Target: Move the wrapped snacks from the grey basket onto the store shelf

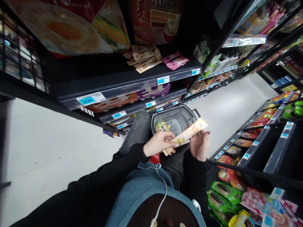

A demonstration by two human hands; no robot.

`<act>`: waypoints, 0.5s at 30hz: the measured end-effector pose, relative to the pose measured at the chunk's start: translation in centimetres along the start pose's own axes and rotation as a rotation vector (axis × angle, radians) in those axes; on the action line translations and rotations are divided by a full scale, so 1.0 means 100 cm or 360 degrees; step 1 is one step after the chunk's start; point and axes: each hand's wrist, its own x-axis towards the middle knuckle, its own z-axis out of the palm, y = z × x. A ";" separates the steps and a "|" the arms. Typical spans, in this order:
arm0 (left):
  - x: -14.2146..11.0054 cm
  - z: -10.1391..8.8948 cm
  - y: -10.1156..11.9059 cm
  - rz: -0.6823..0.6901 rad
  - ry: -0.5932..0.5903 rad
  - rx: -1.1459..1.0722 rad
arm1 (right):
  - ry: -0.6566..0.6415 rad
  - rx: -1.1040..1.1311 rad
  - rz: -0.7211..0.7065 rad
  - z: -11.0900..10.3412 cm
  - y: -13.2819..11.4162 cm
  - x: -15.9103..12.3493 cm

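My left hand (161,142) is closed around a long, pale beige stick packet (189,132). The packet slants up to the right, with printing and a food picture on its face. Below my left fingers the end of another beige packet (167,151) pokes out. My right hand (200,143) is beside the packet's upper end, palm up and thumb apart. Its fingers are partly hidden behind the packet. Just beyond both hands is a grey shopping basket (181,110), with several beige packets (162,126) lying at its left side.
On the black shelf (99,75) ahead lie loose beige packets (146,58) and pink packets (175,60). Behind them stand a large oatmeal bag (71,28) and a cereal bag (156,22). Stocked shelves (251,148) line the right. A white cable (164,186) hangs over my lap.
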 end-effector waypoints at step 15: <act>-0.003 0.002 0.001 0.0291 0.0234 0.0576 | 0.0099 -0.0109 0.0056 -0.009 0.004 0.006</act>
